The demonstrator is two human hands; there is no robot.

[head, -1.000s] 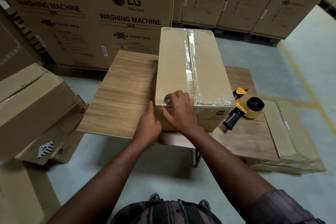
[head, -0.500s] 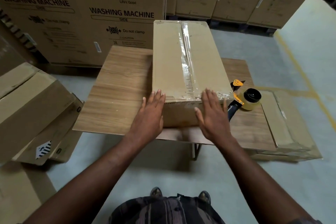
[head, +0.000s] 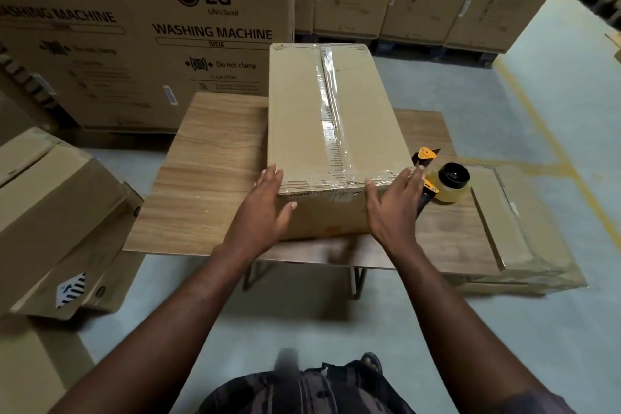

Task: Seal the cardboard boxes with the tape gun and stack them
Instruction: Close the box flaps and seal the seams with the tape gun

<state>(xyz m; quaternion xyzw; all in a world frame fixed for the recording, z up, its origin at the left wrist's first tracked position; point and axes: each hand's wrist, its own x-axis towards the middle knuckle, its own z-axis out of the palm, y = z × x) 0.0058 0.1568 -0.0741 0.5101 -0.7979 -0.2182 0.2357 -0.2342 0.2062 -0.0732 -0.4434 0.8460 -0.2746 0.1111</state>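
The long brown cardboard box (head: 329, 131), its top seam under clear tape, lies lengthwise on the wood-grain bench (head: 208, 178). The left hand (head: 265, 208) and right hand (head: 393, 208) flank its near corners, fingers (head: 270, 175) straight and spread, gripping nothing. Lifted by flat palms alone, the box may slip. The right hand, perhaps touching the yellow-and-black tape gun (head: 447, 181), could knock it off the bench.

I have the box (head: 302, 118) on the table (head: 208, 171) at 12 o'clock, my left hand (head: 265, 208) and right hand (head: 393, 208) at its near corners. The tape gun (head: 447, 181) lies on the table at 2 o'clock, just beside the box. Big cartons (head: 151, 37) stand behind the table; loose boxes (head: 50, 212) sit at 9 o'clock.
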